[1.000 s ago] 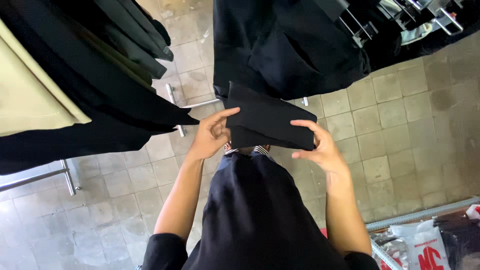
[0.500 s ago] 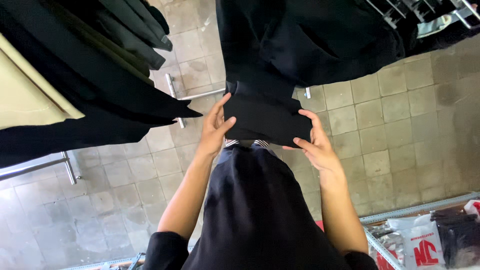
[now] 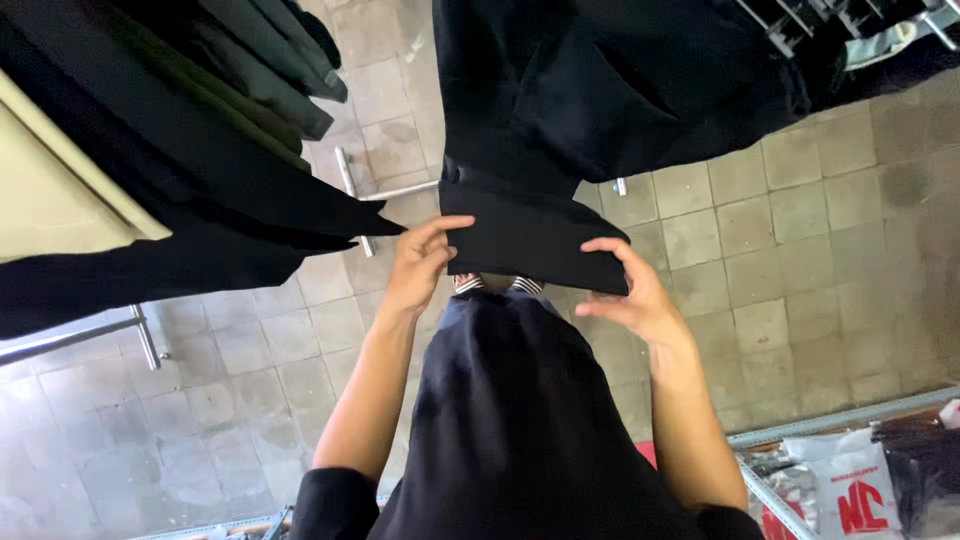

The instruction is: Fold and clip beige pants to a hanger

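Both hands hold a folded black cloth above the tiled floor. The left hand has its grip clamped on the left edge. The right hand pinches the right corner.

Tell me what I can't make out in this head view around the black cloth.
- Black cloth: its top merges with the dark hanging garments; kind unclear.
- Left hand and right hand: fingertips hidden behind the cloth.
- Feet: covered by the person's own clothing.
- Rack: cut off by the top edge.

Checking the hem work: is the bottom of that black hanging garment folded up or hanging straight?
Folded up: the black garment's lower edge is doubled into a flat band, pinched by the left hand and right hand.
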